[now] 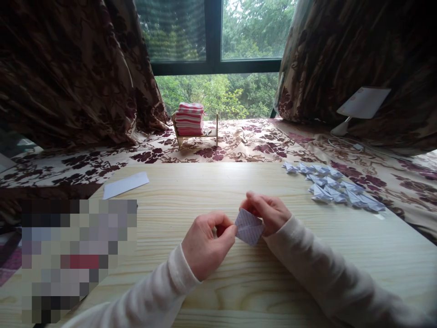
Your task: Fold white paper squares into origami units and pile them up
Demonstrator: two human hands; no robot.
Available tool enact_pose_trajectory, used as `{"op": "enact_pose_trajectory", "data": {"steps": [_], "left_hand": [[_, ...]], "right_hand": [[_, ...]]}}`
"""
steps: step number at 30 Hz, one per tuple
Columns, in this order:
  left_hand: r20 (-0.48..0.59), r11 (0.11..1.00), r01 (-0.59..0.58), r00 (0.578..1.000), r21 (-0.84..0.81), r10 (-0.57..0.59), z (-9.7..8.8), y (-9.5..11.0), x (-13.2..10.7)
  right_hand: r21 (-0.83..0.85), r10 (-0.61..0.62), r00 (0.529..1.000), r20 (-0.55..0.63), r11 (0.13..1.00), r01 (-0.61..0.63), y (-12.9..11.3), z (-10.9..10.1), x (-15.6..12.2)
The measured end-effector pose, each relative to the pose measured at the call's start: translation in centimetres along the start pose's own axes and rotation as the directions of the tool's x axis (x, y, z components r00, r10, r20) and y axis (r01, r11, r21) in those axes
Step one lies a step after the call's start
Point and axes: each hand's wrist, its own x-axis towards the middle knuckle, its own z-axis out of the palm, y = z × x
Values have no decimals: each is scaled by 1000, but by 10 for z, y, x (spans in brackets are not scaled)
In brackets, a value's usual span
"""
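Observation:
A small folded square of paper (249, 228) with faint printed lines is held over the middle of the wooden table, turned so that its corners point up and sideways. My left hand (209, 243) pinches its left corner between thumb and forefinger. Behind its upper right side, my right hand (268, 212) holds the paper with curled fingers, some of them hidden by it. Several folded white paper pieces (331, 184) sit in rows at the table's far right.
A flat white paper strip (126, 185) lies at the table's (191, 182) far left. A pixelated area covers the near left. Beyond the table stand a small wooden rack (197, 132) with folded red-and-white cloths (190, 119) and a white lamp (363, 102).

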Motion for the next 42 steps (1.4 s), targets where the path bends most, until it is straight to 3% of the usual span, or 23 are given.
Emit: {"op": "enact_pose_trajectory", "data": {"steps": [2,5,8,11,14,18,25,29,32,35,38,42], "left_hand": [[-46,995,59,997,-82,-63,0,-3,3],[-114,981,90,987,-173,-110,0,-6,6],[-75,972,98,990,-213,-116,0,-9,6],[-99,975,50,992,-219,-73,-2,-11,6],[-162,986,-48,987,-160,21,-6,-11,7],[-160,996,-81,984,-48,72,-8,-6,7],[-190,983,-151,967,106,169,-4,-1,3],[-188,997,-75,980,-19,70,-11,-10,10],[-277,997,-57,960,-44,42,-20,-15,15],[-106,998,-61,993,4,61,-23,-11,14],[49,982,-167,985,89,164,-19,-4,10],[30,929,-294,955,227,295,-12,-4,6]], "right_hand": [[9,3,999,-34,1000,-3,1,-2,3],[3,-105,994,16,994,105,3,1,1],[42,-200,979,30,979,199,4,4,-3],[22,-217,967,133,976,216,5,4,-5],[-1,-218,955,202,975,223,6,5,-6],[11,-219,967,127,975,220,5,9,-8],[-237,-324,920,220,898,372,4,6,-8],[-247,-342,931,126,898,363,5,3,-8],[-202,-305,952,35,930,306,3,0,-7],[-184,-280,950,141,935,303,0,1,-7],[-207,-297,924,243,914,348,3,4,-8],[-240,-289,927,240,908,345,9,6,-8]]}}
